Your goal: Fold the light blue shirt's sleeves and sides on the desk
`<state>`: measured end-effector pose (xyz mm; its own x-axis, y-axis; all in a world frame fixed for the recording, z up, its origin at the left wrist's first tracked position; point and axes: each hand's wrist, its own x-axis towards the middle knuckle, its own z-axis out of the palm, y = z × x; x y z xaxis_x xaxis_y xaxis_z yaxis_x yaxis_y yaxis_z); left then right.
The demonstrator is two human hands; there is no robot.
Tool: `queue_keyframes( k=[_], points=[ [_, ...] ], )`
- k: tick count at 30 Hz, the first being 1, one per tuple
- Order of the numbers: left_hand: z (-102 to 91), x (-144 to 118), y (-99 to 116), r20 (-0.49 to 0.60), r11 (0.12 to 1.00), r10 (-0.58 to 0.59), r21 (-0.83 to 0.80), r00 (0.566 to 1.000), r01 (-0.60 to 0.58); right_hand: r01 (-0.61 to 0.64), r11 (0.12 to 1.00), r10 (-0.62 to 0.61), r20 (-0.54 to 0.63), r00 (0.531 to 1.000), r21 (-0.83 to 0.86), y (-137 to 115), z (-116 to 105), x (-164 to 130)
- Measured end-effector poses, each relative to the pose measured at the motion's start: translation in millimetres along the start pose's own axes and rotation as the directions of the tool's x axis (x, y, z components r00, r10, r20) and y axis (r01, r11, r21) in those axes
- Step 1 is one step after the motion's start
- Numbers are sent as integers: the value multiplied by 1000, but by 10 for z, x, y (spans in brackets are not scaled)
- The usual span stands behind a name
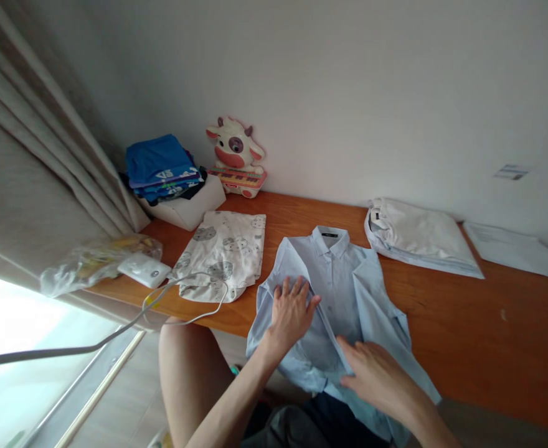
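Note:
A light blue collared shirt (332, 286) lies front up on the wooden table, its lower part hanging over the near edge towards my lap. The left side of the shirt is folded inward over its front. My left hand (295, 311) rests flat on that folded part, fingers spread. Lower down, my right hand (379, 373) grips the edge of the folded fabric between thumb and fingers. The shirt's other sleeve lies folded along the right side.
A patterned white cloth (225, 249), a white power strip (144, 269) with a cable and a plastic bag (101, 258) lie left. Behind are folded clothes (162, 165) on a white box (185, 208) and a cow toy keyboard (236, 158). Folded white clothes (418, 233) and paper (512, 246) lie right.

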<state>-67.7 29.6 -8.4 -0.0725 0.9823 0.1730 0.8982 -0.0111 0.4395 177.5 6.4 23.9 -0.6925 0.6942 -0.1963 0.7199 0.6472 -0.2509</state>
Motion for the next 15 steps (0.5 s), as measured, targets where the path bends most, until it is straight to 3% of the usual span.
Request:
queue_keyframes(
  k=[6, 11, 15],
  points=[
    [-230, 303, 25, 96, 996, -42, -70, 995, 48, 132, 991, -125, -210, 970, 19, -562, 317, -341],
    [-193, 567, -170, 128, 977, -84, -182, 988, 107, 232, 971, -200, -326, 924, 63, -1149, 699, -204],
    [-167, 773, -462, 156, 947, -110, -285, 982, 152, 204, 976, -154, -417, 896, 78, -1737, 1223, -54]
  ],
)
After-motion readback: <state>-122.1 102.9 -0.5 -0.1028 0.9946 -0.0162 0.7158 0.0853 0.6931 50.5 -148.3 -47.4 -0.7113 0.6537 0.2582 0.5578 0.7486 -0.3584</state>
